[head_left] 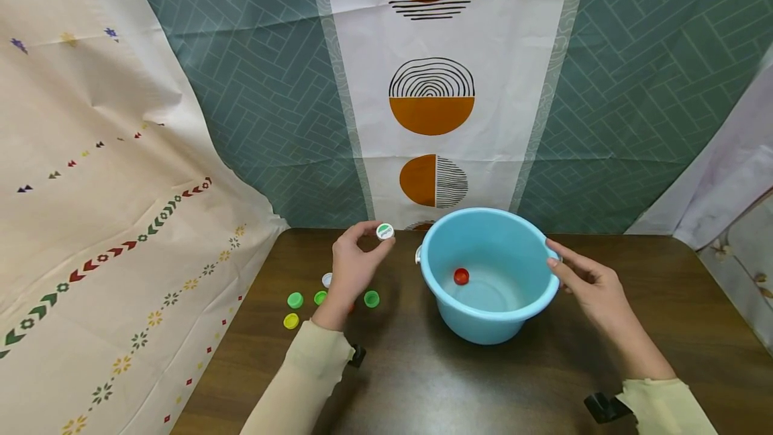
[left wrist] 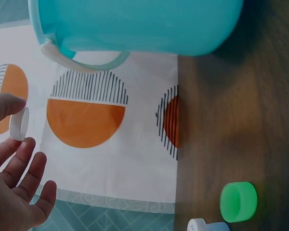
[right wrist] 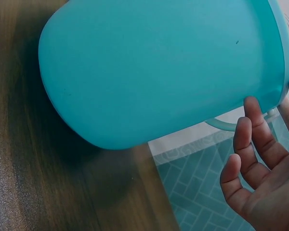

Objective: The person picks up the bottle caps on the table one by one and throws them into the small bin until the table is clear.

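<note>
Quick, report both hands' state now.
Left hand: pinching a white cap.
Right hand: open, fingers touching the blue bucket rim.

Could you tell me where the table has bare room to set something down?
The table is bare right of the blue bucket and in front of it, between the two forearms. Left of the bucket it is crowded: loose bottle caps lie around the left hand.

Light-blue tub point(head_left: 489, 317) holding a red cap point(head_left: 461, 276), green caps point(head_left: 371, 299) and a yellow cap point(head_left: 291, 321) on the dark-brown worktop point(head_left: 543, 381).
</note>
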`<control>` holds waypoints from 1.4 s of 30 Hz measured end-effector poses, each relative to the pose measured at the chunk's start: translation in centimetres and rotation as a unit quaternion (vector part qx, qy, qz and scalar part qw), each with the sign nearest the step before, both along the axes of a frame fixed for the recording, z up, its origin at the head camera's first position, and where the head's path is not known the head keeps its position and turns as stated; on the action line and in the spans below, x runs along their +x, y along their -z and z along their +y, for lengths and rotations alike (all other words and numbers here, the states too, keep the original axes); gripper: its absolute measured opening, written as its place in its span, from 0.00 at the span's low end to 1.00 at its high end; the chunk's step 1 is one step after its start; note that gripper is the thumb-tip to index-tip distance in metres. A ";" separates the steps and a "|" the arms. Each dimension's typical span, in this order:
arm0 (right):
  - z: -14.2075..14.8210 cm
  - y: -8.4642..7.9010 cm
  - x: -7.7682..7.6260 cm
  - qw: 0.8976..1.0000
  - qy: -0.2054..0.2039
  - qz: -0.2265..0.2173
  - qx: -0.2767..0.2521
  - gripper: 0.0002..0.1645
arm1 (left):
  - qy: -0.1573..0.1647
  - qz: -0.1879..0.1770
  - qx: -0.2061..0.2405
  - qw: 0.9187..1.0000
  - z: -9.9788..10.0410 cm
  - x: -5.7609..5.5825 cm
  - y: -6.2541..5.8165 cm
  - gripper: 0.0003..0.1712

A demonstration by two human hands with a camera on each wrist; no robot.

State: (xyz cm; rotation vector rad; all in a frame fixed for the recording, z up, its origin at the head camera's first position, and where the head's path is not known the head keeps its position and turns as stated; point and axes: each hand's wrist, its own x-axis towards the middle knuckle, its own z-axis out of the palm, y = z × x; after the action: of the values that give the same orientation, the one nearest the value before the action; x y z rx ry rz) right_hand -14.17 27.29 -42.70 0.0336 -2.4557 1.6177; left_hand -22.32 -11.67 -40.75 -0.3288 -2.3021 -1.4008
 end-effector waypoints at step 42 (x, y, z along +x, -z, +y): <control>0.0 0.4 0.0 1.000 0.000 0.004 -0.011 0.29 | 0.125 -0.033 0.052 0.990 5.9 0.0 -3.5 0.18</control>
State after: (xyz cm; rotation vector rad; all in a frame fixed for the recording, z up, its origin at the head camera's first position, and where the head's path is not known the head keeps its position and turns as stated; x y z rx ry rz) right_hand -14.21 27.28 -43.11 0.0374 -2.4320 1.6408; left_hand -22.33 -5.72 -37.23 -0.5625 -2.2908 -1.6684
